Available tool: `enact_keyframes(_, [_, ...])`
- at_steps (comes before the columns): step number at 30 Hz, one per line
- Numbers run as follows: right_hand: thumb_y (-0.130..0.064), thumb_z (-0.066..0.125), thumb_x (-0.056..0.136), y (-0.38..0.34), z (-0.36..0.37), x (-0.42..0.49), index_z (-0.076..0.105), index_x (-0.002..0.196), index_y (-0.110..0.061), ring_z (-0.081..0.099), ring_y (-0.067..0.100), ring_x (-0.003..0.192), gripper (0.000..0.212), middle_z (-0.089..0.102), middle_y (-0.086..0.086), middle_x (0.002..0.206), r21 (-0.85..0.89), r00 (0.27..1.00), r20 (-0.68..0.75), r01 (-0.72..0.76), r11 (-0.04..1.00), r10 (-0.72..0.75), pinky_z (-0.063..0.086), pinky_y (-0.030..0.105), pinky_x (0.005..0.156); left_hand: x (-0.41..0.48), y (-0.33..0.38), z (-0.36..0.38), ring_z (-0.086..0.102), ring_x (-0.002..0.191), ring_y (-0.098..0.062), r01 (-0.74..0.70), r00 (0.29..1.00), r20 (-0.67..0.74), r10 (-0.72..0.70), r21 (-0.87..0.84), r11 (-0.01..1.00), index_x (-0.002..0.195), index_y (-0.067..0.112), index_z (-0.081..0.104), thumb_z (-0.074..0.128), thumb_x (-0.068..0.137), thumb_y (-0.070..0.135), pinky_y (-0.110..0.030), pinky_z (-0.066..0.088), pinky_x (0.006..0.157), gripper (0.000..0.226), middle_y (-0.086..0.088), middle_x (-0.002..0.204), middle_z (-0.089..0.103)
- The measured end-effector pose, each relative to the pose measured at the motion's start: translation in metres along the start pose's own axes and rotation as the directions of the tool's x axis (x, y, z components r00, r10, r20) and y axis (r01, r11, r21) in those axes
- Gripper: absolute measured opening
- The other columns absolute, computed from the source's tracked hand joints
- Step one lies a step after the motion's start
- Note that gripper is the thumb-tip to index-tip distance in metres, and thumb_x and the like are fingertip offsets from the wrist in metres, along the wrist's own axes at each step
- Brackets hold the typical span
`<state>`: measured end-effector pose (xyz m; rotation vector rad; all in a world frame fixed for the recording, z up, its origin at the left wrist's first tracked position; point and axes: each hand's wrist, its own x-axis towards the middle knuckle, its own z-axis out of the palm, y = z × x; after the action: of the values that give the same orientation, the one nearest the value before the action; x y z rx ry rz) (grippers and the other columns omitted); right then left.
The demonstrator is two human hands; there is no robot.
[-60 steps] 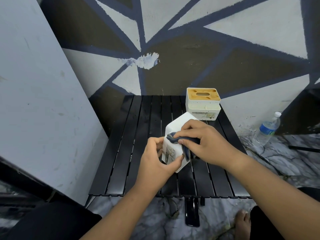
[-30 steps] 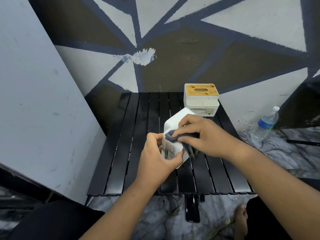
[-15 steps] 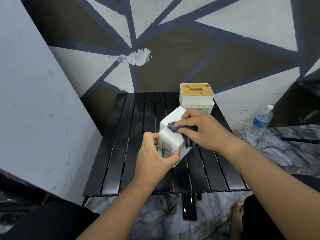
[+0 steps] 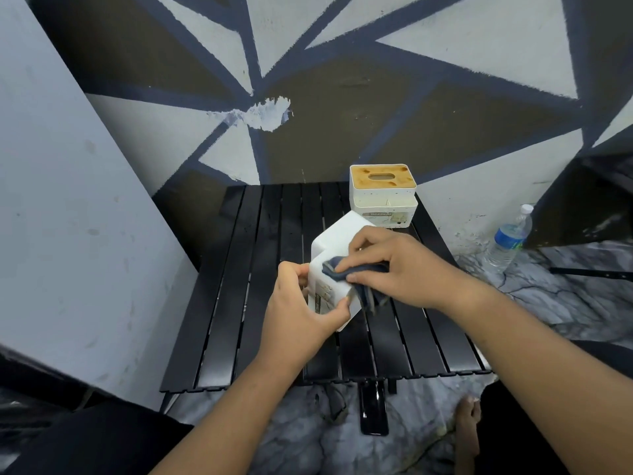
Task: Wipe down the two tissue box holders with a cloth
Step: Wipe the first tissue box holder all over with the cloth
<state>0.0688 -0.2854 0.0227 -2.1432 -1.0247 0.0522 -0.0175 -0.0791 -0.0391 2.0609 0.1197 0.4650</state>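
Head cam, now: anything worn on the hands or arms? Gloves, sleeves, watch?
Nothing worn that shows. Left hand and right hand: no gloves, rings, watch or bands visible. Both forearms are uncovered to the frame edge, with no sleeves in view.

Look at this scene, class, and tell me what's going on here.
A person is wiping a white tissue box holder. The left hand holds it tilted over the black slatted table, while the right hand presses a dark blue cloth against its upper side. The second holder, with a wooden top, stands upright at the table's far edge, untouched.
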Motion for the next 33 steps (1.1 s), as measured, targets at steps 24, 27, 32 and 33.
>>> enact_keyframes(24, [-0.024,0.074,0.101,0.012,0.006,0.01,0.082,0.121,-0.029,0.058,0.012,0.103,0.022,0.061,-0.015,0.104,-0.167,0.958,-0.287,-0.048,0.985,-0.002,0.053,0.036,0.096,0.003,0.001,0.003,0.066,0.105,0.001,0.019,0.999,-0.039,-0.017,0.066,0.998,0.117,0.036,0.046,0.094,0.07,0.051,-0.037,0.064,0.085,0.068,0.019,0.116,0.062])
enact_keyframes(27, [-0.024,0.07,0.104,0.02,-0.002,0.027,0.081,0.123,-0.027,0.057,0.015,0.105,0.023,0.06,-0.011,0.106,-0.195,0.91,-0.387,-0.238,0.951,0.149,0.054,0.044,0.098,0.001,0.001,0.003,0.065,0.106,0.001,0.028,0.999,-0.039,-0.025,0.078,0.997,0.116,0.037,0.045,0.093,0.07,0.052,-0.037,0.064,0.084,0.068,0.02,0.116,0.061])
enact_keyframes(32, [-0.023,0.073,0.102,-0.003,0.008,0.028,0.082,0.121,-0.031,0.057,0.009,0.104,0.023,0.062,-0.014,0.104,-0.198,0.993,-0.071,0.078,0.977,-0.093,0.048,0.027,0.094,0.001,-0.001,0.003,0.066,0.105,0.001,0.028,0.999,-0.045,-0.024,0.075,0.997,0.117,0.037,0.046,0.094,0.069,0.053,-0.037,0.064,0.084,0.07,0.019,0.115,0.062])
enact_keyframes(33, [-0.023,0.073,0.102,0.001,0.002,0.034,0.082,0.121,-0.031,0.057,0.008,0.104,0.022,0.062,-0.014,0.104,-0.194,0.992,-0.121,0.02,0.981,-0.044,0.049,0.028,0.095,0.002,-0.001,0.003,0.066,0.106,0.001,0.026,0.999,-0.044,-0.023,0.078,0.997,0.117,0.036,0.046,0.093,0.069,0.052,-0.036,0.063,0.084,0.07,0.019,0.115,0.062])
